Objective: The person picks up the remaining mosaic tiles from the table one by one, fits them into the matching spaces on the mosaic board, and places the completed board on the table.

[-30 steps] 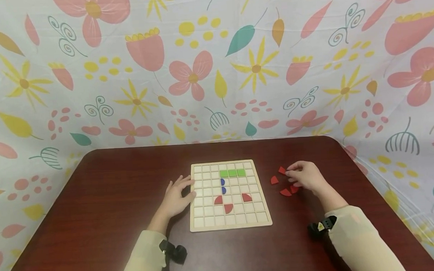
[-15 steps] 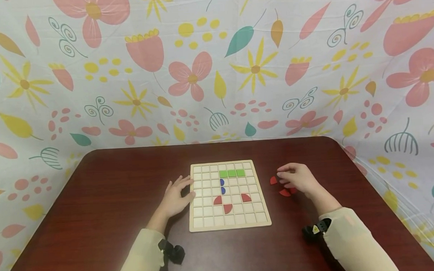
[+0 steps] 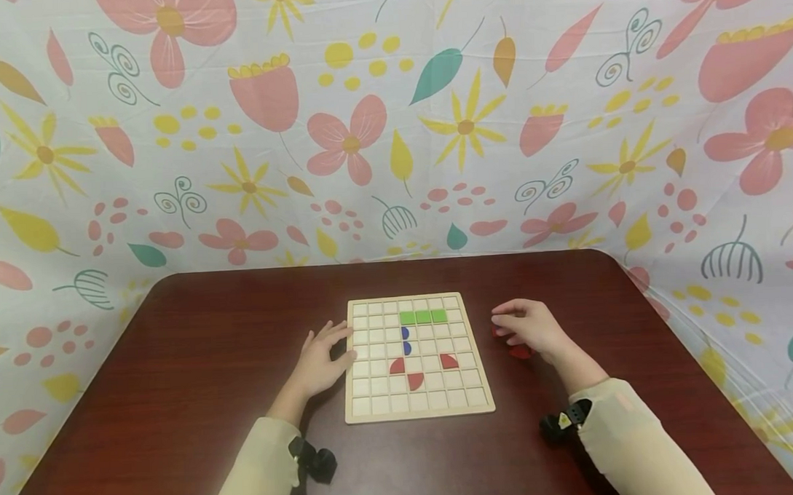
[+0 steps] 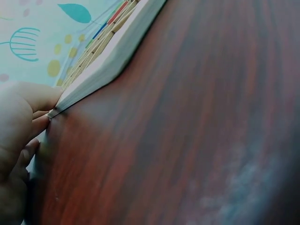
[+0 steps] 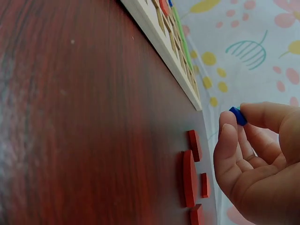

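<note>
My left hand (image 3: 322, 361) lies at the left edge of a wooden grid board (image 3: 455, 345), fingertips touching its rim; the left wrist view shows the fingers on the board's side (image 4: 101, 77). Between thumb and forefinger, my right hand (image 3: 533, 329) pinches a small blue piece (image 5: 238, 116), plain only in the right wrist view. That hand is above the table, to the right of the board. On the grid sit green squares (image 3: 423, 316), blue half-circles (image 3: 407, 347) and red quarter-circles (image 3: 416, 381).
Several loose red pieces (image 5: 189, 178) lie on the dark wooden table (image 3: 241, 311) beside the board, partly covered by my right hand in the head view. Behind the table hangs a flower-patterned cloth (image 3: 369, 219).
My right hand has moved left across the loose red pieces, closer to the board. The left hand and the pieces on the grid stay as they were.
</note>
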`<state>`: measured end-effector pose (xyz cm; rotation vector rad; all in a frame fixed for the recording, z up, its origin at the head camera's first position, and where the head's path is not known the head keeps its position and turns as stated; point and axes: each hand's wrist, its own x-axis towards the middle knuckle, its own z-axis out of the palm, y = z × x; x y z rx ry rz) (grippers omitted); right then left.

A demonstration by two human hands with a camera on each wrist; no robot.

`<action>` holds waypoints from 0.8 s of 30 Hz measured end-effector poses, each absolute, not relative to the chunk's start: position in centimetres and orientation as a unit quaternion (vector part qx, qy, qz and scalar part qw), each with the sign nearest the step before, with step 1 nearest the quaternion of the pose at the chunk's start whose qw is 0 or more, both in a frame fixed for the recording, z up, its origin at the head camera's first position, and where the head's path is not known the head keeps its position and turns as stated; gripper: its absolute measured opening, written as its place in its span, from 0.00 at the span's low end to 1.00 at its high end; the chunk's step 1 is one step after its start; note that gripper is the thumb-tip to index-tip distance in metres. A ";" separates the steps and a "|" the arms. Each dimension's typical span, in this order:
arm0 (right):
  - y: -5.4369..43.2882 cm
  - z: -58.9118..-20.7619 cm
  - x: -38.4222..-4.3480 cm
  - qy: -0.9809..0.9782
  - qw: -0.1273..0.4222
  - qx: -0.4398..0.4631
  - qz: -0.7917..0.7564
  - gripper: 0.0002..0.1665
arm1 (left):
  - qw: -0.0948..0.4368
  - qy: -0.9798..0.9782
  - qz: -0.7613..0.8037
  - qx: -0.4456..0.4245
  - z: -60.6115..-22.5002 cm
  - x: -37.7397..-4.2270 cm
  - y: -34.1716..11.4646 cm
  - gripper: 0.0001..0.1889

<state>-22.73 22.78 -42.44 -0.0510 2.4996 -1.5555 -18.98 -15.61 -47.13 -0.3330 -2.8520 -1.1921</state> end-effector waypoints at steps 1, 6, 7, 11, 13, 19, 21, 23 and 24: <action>22.7 -42.5 -22.8 0.844 0.100 -0.017 -0.527 0.23 | 0.017 -0.918 -0.382 -0.107 -47.1 -19.0 -15.6 0.24; 22.3 -42.7 -22.8 0.837 0.108 -0.014 -0.536 0.23 | 0.012 -0.921 -0.374 -0.108 -47.2 -19.1 -15.5 0.24; 22.2 -42.7 -22.8 0.836 0.110 -0.016 -0.538 0.23 | 0.011 -0.921 -0.374 -0.108 -47.2 -19.1 -15.5 0.24; 22.0 -42.8 -22.9 0.832 0.120 -0.022 -0.541 0.24 | 0.009 -0.921 -0.374 -0.110 -47.1 -19.0 -15.5 0.24; 21.8 -42.8 -22.9 0.831 0.123 -0.023 -0.542 0.24 | 0.010 -0.921 -0.373 -0.112 -47.0 -19.0 -15.5 0.24; 21.1 -43.0 -23.1 0.830 0.126 -0.022 -0.542 0.22 | 0.013 -0.924 -0.366 -0.111 -46.7 -19.0 -15.4 0.24; 20.9 -43.1 -23.1 0.831 0.127 -0.020 -0.541 0.22 | 0.013 -0.924 -0.365 -0.109 -46.6 -19.0 -15.3 0.24; 20.6 -43.1 -23.2 0.831 0.126 -0.020 -0.541 0.21 | 0.012 -0.925 -0.364 -0.109 -46.6 -19.0 -15.4 0.24; 20.4 -43.1 -23.2 0.832 0.127 -0.021 -0.540 0.21 | 0.011 -0.925 -0.363 -0.110 -46.6 -19.0 -15.4 0.24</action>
